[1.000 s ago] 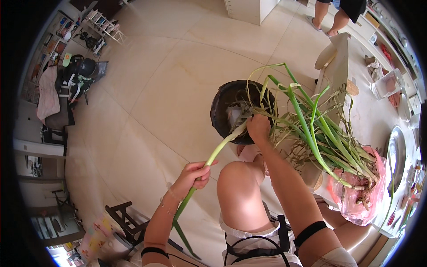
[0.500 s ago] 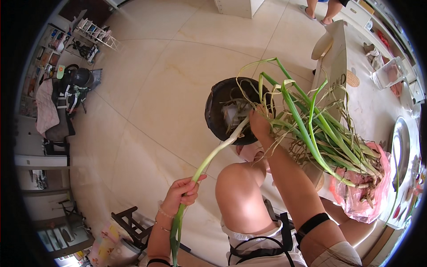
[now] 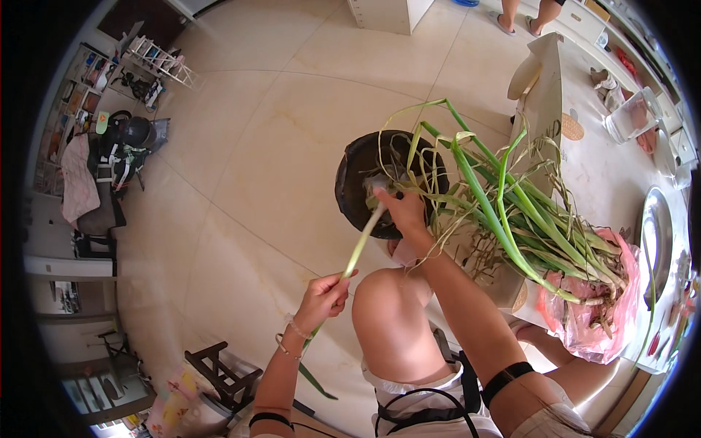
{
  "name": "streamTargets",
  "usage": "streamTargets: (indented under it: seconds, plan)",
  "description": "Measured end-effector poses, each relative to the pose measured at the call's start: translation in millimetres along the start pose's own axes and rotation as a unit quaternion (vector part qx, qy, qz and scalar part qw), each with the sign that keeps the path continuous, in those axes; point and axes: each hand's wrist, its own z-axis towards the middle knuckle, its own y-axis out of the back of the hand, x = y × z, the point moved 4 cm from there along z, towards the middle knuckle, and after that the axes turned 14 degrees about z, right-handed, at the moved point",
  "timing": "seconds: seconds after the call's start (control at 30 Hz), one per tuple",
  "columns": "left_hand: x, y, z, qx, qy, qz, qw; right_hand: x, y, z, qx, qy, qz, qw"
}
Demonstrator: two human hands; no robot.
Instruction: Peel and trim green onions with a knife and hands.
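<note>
A single green onion [image 3: 358,252] slants between my two hands, its white end over a dark round bin [image 3: 350,197]. My left hand [image 3: 326,298] is closed around the green part, and the leaves hang down past my wrist. At the white end, the fingers of my right hand [image 3: 404,210] are closed on the stalk, above the bin's opening. Some pale scraps show inside the bin. Just right of it, a large bunch of green onions [image 3: 533,212] with dry, withered leaves lies at the table's edge, roots on a pink plastic bag [image 3: 584,328].
The table [image 3: 595,179] on the right bears a metal tray [image 3: 657,233] and a clear container [image 3: 634,117]. A dark stool [image 3: 223,376] stands at lower left. Another person's legs [image 3: 522,14] show at the far right. A cluttered shelf [image 3: 84,95] lines the left.
My right hand has moved slightly left and down onto the white end of the onion. My left hand has shifted right, and the onion has become steeper.
</note>
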Motion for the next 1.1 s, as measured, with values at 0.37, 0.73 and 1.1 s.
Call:
streamTargets:
  seconds: [0.37,0.73,1.1]
  plan:
    - [-28.4,-10.0,76.1,-0.083,0.008,0.103,0.991,15.2,-13.3,-7.4,-0.003,0.132,-0.042,0.99]
    - [-23.7,-1.2,66.6,-0.17,-0.012,0.158,0.973,-3.4,16.8,30.0,-0.057,0.046,-0.175,0.982]
    - [-12.9,31.9,126.0,0.103,0.116,-0.198,0.968,9.1,17.8,-24.8,-0.071,-0.041,0.037,0.996]
